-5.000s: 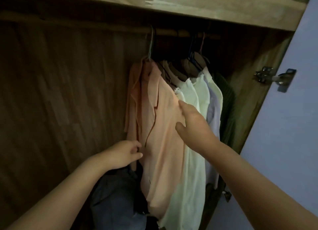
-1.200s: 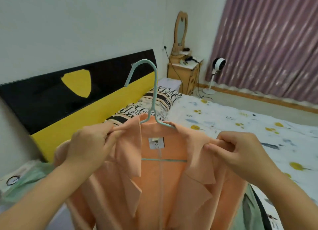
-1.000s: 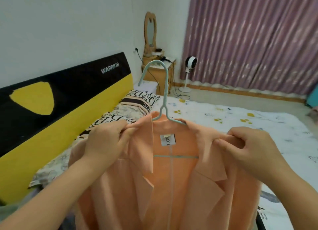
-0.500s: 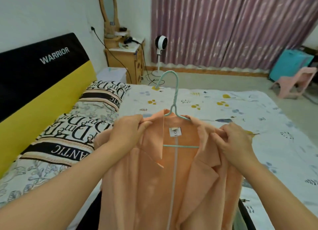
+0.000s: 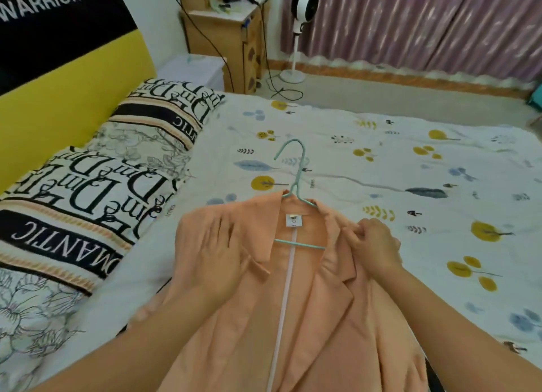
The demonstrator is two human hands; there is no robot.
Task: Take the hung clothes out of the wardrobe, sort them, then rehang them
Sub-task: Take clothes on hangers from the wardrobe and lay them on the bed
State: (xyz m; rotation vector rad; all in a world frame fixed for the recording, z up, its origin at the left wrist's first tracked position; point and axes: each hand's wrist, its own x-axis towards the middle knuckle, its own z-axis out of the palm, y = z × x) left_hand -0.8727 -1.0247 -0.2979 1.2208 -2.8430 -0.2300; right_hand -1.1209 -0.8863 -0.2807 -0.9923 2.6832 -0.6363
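Lying on bed, peach jacket, left fingers flat, right fingers pinching lapel

I count one peach jacket, one mint hanger inside it. One white label at collar. Two hands in my view: left hand, right hand. One bed sheet, leaf print. Two lettered pillows: far pillow, near pillow. One headboard, black and yellow. One wooden nightstand. One standing fan. One purple curtain.
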